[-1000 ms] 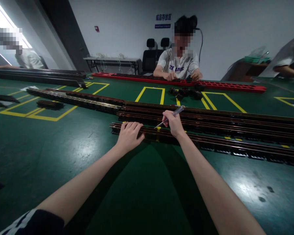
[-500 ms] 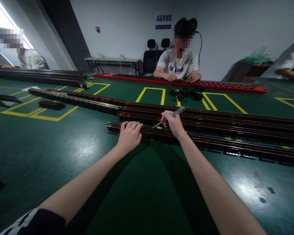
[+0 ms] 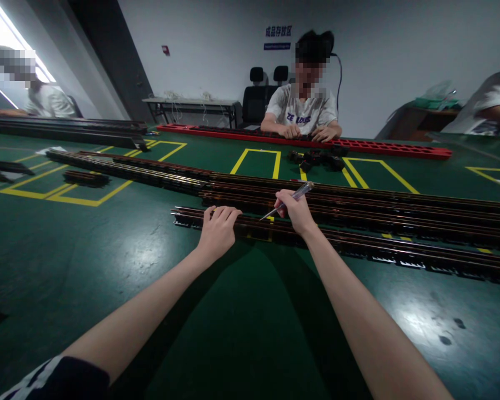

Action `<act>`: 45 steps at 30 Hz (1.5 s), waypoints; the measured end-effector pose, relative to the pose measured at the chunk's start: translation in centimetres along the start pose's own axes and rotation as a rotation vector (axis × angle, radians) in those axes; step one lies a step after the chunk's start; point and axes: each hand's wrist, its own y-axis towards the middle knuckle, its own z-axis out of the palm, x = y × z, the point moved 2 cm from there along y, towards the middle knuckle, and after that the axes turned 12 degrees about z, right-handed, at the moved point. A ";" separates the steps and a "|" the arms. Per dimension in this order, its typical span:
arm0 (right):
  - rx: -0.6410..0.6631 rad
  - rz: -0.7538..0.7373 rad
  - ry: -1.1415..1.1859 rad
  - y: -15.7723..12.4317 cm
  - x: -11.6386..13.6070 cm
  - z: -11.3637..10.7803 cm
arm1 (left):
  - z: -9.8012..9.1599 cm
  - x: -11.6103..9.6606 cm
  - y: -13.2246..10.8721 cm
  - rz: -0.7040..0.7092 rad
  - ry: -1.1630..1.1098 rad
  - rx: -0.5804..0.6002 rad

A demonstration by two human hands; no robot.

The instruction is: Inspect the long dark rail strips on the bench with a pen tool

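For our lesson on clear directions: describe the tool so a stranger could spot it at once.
Across the green table run dark rails. By the nearest rail, the wearer's right hand holds the tool. Unlike those long rails, it is short, with a thick greyish handle and a thin shaft angled down-left.

We see our green worktop (image 3: 87, 239), marked with yellow lines (image 3: 277, 165), carrying long dark rails (image 3: 379, 216), a short dark piece (image 3: 86, 178) and a red rack (image 3: 383, 147).
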 end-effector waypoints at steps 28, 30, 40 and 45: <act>0.003 0.037 0.029 0.2 -0.3 -0.1 | -0.2 0.1 0.2 0.060 -0.124 0.024; -0.006 0.037 0.032 0.2 -0.3 -0.1 | -0.2 0.1 0.2 0.059 -0.120 0.030; -0.078 0.034 0.097 0.3 -0.3 -0.3 | -0.1 0.2 0.1 0.059 -0.112 0.040; -0.061 0.040 0.074 0.2 -0.3 -0.3 | -0.2 0.2 0.2 0.049 -0.111 0.050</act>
